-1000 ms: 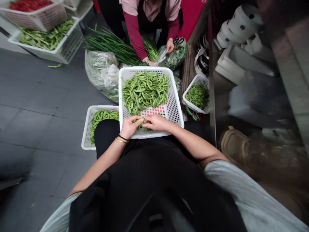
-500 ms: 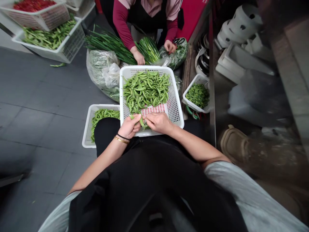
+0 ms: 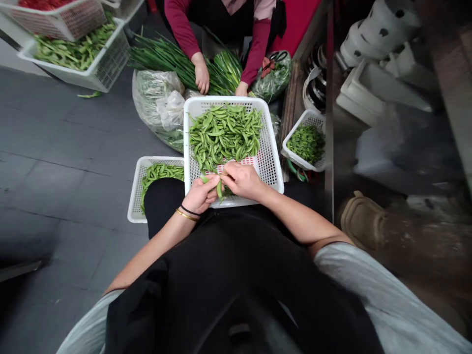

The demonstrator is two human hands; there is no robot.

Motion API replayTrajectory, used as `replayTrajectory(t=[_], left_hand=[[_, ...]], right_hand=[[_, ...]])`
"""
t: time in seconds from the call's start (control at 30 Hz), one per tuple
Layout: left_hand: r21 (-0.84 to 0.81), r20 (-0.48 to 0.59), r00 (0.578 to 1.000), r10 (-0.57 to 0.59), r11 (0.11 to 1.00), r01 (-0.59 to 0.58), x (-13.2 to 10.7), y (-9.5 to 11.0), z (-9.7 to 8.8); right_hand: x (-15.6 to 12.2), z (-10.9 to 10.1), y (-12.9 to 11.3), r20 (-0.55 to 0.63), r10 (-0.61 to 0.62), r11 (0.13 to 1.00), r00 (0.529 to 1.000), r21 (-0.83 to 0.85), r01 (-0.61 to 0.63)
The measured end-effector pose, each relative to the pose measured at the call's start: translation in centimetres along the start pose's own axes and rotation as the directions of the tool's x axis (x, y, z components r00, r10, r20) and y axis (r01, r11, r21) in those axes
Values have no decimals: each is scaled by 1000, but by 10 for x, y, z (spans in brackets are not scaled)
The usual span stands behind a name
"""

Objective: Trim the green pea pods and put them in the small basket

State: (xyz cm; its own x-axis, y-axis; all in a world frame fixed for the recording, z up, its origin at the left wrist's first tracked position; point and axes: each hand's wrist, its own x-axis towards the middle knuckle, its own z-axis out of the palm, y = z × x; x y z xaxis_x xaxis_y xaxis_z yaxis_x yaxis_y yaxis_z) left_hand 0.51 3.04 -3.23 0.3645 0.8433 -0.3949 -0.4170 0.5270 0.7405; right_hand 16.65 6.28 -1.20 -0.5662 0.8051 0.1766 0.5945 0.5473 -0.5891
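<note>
A white plastic basket (image 3: 272,162) rests on my lap, heaped with green pea pods (image 3: 224,132) in its far half. My left hand (image 3: 201,194) and my right hand (image 3: 241,180) meet over the basket's near edge, both closed on one green pea pod (image 3: 218,187) held between the fingertips. A second, smaller white basket (image 3: 135,191) with more pods (image 3: 160,173) stands on the floor by my left knee.
Across from me another person's hands (image 3: 202,78) rest on a bundle of long green stalks (image 3: 165,59). A clear bag (image 3: 157,101) lies beside them. A small basket of green trimmings (image 3: 306,143) sits at right by a metal counter. Crates of beans (image 3: 73,51) stand far left.
My hands have kept working one pod at the basket's near edge, the right hand shifting slightly up. The other person's hands moved from the bag onto the green stalks.
</note>
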Motion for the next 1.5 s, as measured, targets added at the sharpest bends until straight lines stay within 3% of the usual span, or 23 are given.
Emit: replayTrajectory(t=[0.1,0.2,0.3,0.37,0.43,0.5,0.6,0.7,0.77,0.83,0.97,1.03,1.1,1.17,1.23,1.33,1.4,1.43,1.5], left_hand=[[-50,-52,999,17,999,-19,3,-1,2],[-15,-158,982,99,995,-103,5,2,-5],[113,-296,918,266,963,-243,5,6,-14],[231,-321,875,363,926,-300,4,6,-18],[354,-294,853,431,878,-322,3,5,-17],[467,-245,847,472,823,-324,2,3,-14],[600,-193,838,511,737,-311,-3,6,-12],[622,-107,899,425,734,-273,-11,13,-13],[597,-28,963,270,777,-200,-15,17,-16],[583,31,992,125,803,-119,-16,18,-18],[538,176,979,-104,843,-7,-10,10,-17],[434,210,969,-131,901,27,-6,1,-11],[247,150,988,-41,969,3,-1,-8,-4],[66,2,998,59,996,-59,4,-14,0],[-28,-182,976,122,991,-130,9,-13,-4],[-52,-410,886,218,964,-262,14,-4,-26],[-53,-465,845,266,944,-327,15,4,-41],[-53,-456,848,272,942,-331,15,7,-46],[-51,-389,888,246,956,-288,13,12,-50]], right_hand=[[-2,5,2,-20,-1,1000,1000,-28,0],[-10,-7,14,-59,43,998,997,55,-40],[-22,-32,32,-110,238,968,965,111,-226],[-27,-45,39,-95,322,943,942,125,-310],[-27,-46,38,-38,301,947,953,129,-294],[-23,-35,31,72,198,975,978,89,-204],[-13,-15,18,267,70,997,961,-34,-64],[-8,-6,16,325,6,1000,946,5,-8],[-8,-7,19,293,-31,996,956,85,6],[-10,-8,21,259,-51,993,965,113,22],[-9,-4,17,282,-92,993,955,92,69],[-6,3,13,275,-84,994,958,87,62],[-2,11,11,187,-16,999,982,44,8],[1,19,12,85,65,998,994,-27,-63],[0,20,19,67,109,991,992,-87,-103],[-2,9,40,304,119,987,945,-136,-81],[4,4,56,515,171,978,840,-191,-82],[10,5,62,575,213,969,790,-228,-95],[29,18,72,559,313,937,768,-315,-152]])
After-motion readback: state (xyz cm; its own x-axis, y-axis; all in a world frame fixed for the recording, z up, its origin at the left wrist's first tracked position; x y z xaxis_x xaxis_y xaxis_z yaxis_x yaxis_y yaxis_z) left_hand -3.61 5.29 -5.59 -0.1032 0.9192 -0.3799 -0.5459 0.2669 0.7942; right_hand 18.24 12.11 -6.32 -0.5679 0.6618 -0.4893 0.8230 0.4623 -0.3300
